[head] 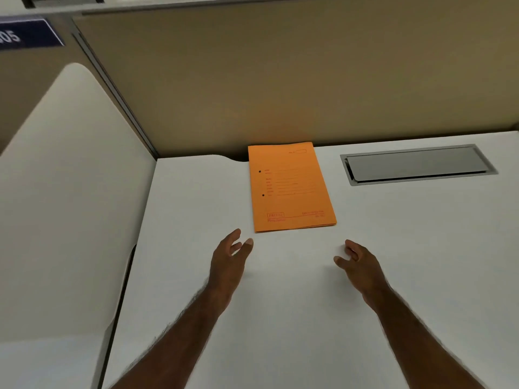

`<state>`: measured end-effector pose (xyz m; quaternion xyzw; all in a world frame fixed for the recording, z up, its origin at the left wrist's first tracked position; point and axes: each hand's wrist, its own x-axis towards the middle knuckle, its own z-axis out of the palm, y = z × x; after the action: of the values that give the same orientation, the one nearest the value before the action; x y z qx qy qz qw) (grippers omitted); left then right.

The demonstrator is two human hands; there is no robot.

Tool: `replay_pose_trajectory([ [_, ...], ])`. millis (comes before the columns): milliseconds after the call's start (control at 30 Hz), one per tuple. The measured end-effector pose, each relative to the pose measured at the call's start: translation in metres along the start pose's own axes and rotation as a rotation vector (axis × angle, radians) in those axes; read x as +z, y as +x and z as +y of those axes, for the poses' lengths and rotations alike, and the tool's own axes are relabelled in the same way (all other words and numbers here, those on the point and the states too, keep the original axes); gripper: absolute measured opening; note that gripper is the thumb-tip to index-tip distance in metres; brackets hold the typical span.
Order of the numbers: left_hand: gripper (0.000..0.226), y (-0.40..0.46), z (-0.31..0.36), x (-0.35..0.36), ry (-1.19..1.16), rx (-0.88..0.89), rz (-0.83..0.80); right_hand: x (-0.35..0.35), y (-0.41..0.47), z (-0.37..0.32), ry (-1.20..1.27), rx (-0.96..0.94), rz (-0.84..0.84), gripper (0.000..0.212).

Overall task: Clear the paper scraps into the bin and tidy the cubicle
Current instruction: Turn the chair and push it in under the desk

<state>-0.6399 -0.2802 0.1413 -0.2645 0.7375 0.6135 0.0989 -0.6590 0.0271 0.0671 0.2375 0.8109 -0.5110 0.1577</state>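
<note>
An orange file folder [292,186] lies flat on the white desk [280,318], its far edge against the beige back partition. My left hand [229,259] hovers just below the folder's near left corner, fingers spread and empty. My right hand [359,262] hovers below the folder's near right corner, fingers loosely curled and holding nothing. Both hands are a short way from the folder and do not touch it. No paper scraps or bin show in this view.
A grey metal cable-port lid [418,164] is set into the desk at the back right. A white rounded side divider [70,192] stands on the left. The beige partition [280,80] closes off the back. A blue number sign [28,33] is at top left.
</note>
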Motion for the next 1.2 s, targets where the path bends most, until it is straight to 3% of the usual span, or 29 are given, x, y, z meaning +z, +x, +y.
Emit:
replay_pose_trajectory([
  [367, 0.048, -0.13, -0.055, -0.051, -0.045, 0.066, -0.032, 0.005, -0.146, 0.071, -0.186, -0.046, -0.017, 0.067],
  [800, 0.048, -0.243, -0.102, -0.081, -0.082, 0.115, -0.086, 0.002, -0.282, 0.117, -0.102, -0.114, 0.047, 0.061],
  [1200, 0.048, -0.314, -0.13, -0.057, -0.104, 0.088, -0.195, -0.025, -0.377, 0.154, 0.019, -0.057, 0.145, 0.061],
])
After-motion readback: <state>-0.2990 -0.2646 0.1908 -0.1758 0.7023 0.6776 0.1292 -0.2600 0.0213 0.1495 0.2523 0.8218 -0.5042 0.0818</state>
